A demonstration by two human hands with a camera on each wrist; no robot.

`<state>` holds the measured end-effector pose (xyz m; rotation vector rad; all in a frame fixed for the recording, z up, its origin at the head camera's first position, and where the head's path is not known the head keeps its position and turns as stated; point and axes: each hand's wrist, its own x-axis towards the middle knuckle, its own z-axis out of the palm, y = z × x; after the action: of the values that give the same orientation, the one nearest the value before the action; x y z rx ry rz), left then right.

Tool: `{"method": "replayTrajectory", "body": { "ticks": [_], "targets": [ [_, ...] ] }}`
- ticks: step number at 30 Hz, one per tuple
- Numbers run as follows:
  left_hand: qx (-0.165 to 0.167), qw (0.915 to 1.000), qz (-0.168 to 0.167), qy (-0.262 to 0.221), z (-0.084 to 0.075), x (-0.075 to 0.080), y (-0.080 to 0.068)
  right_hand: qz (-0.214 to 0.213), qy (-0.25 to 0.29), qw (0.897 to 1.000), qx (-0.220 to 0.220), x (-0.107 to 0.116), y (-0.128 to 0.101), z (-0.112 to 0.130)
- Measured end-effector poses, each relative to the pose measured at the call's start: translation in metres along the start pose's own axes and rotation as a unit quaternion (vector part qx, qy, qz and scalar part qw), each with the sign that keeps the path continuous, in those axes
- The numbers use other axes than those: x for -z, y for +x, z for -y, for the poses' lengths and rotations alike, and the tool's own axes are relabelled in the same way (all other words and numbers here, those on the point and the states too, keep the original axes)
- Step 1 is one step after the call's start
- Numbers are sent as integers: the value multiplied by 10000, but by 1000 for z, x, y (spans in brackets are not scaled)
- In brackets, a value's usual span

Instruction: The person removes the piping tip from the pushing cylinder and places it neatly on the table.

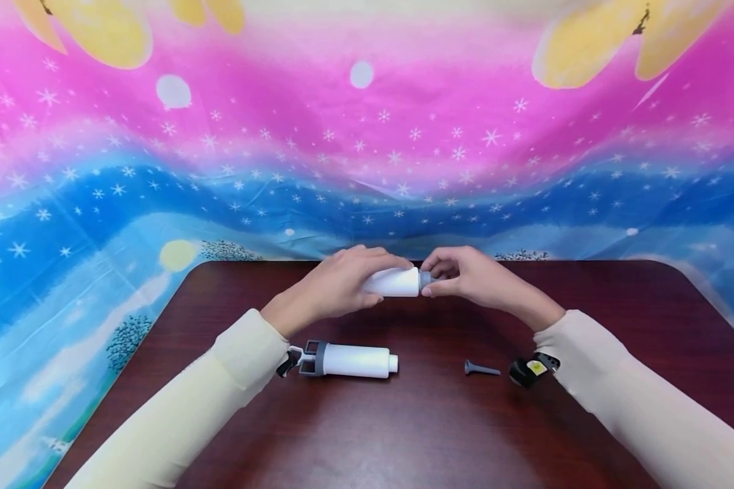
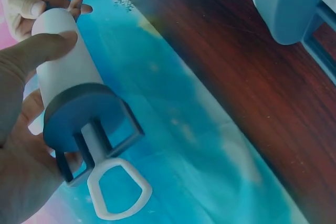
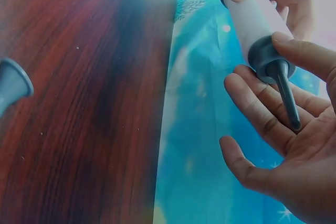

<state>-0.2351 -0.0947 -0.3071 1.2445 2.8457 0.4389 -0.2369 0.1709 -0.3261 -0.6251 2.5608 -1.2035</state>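
The left hand (image 1: 336,282) curls round a white pump (image 1: 396,281) held above the table (image 1: 618,299); the right hand (image 1: 474,275) pinches its grey nozzle cap (image 3: 265,56); below lie a second pump (image 1: 348,359), then a loose nozzle (image 1: 480,369).

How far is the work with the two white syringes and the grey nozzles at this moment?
In hand: the left hand grips one white syringe above the table, and the right hand pinches the grey nozzle already sitting on its tip; whether it is tight cannot be told. Left: the second syringe lies on the table with a bare tip, and the loose nozzle lies apart from it.
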Motion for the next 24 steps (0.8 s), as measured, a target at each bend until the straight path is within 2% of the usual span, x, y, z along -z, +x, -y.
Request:
{"method": "replayTrajectory", "body": {
  "ticks": [4, 8, 17, 24],
  "targets": [
    [-197, 9985, -262, 441, -6, 1, -3, -24, 242, 9997, 59, 0, -5, 0],
    [-233, 9973, -373, 580, -10, 3, -7, -123, 305, 9993, 204, -1, -10, 1],
    [-154, 9990, -353, 214, -14, 9, -11, -404, 104, 9983, 396, -5, -17, 3],
    [58, 9996, -235, -116, -15, 11, -13, -541, 131, 9967, 590, -10, -21, 3]
  ]
}}
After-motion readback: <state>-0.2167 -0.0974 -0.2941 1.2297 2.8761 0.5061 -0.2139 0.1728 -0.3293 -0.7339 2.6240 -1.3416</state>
